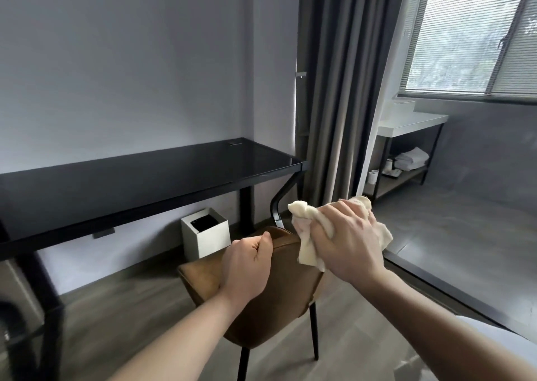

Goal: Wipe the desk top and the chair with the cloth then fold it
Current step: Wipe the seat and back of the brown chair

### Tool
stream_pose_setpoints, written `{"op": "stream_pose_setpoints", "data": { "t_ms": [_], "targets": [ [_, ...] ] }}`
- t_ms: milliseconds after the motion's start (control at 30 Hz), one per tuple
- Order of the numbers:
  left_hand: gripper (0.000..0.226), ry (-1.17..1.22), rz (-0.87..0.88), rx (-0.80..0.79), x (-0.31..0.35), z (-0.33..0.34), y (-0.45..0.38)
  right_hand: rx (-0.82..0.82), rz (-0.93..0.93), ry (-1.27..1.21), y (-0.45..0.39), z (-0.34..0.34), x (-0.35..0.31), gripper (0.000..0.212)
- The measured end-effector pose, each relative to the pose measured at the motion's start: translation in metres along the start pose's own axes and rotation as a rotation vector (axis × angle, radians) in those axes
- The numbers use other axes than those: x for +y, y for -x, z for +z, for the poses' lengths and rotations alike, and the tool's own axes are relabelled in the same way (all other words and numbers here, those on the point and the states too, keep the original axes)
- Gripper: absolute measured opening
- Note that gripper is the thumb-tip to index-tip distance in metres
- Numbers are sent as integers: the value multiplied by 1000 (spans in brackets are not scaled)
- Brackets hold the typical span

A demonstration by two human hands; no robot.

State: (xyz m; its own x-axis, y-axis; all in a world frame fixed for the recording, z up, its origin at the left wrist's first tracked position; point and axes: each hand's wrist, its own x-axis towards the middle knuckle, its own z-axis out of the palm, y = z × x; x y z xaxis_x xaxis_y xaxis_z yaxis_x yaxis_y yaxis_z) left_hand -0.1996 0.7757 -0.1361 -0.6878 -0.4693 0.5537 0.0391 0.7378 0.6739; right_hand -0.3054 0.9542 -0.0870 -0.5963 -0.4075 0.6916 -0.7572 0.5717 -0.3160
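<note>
I am seeing the black desk top (pixel 139 183) stretching across the left side against the wall, glossy and dark. Below its right half a white square bin (pixel 207 236) is standing on the wooden floor (pixel 116 316) by the wall. Just in front of that, the brown chair (pixel 279 302) is facing the desk with its back toward me. The left hand (pixel 247 267) is gripping the top edge of the chair back, fingers curled over the rim and thumb on the near side. To the right of it, the right hand (pixel 345 241) is clutching the cream cloth (pixel 308 223) in a bunch, fingers wrapped round it, with loose ends sticking out to the left and hanging below the palm; the cloth is lying just at the right end of the chair back's top edge, though I cannot tell whether it is actually touching it. Farther right a grey curtain (pixel 337 89) is hanging, and beyond it a white-topped shelf unit (pixel 412 123) is standing under a window (pixel 476 31)
</note>
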Motion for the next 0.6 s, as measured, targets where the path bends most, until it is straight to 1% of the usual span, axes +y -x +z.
{"op": "stream_pose_setpoints", "data": {
  "t_ms": [200, 333, 400, 500, 533, 600],
  "targets": [
    [59, 18, 8, 9, -5, 4, -3, -22, 184, -90, -29, -2, 40, 25],
    [59, 7, 3, 21, -9, 8, -6, -87, 305, -187, -52, -5, 62, 38],
    [59, 4, -3, 26, -11, 11, -5, -137, 400, -242, -65, -8, 71, 35],
    [59, -1, -1, 57, -13, 13, -7, -212, 607, -401, -85, -14, 81, 28],
    [59, 5, 10, 61, -12, 13, -8, -235, 644, -417, -90, -15, 83, 27],
    [59, 18, 33, 72, -12, 12, -10, -256, 660, -395, -93, -13, 82, 23]
  ]
}}
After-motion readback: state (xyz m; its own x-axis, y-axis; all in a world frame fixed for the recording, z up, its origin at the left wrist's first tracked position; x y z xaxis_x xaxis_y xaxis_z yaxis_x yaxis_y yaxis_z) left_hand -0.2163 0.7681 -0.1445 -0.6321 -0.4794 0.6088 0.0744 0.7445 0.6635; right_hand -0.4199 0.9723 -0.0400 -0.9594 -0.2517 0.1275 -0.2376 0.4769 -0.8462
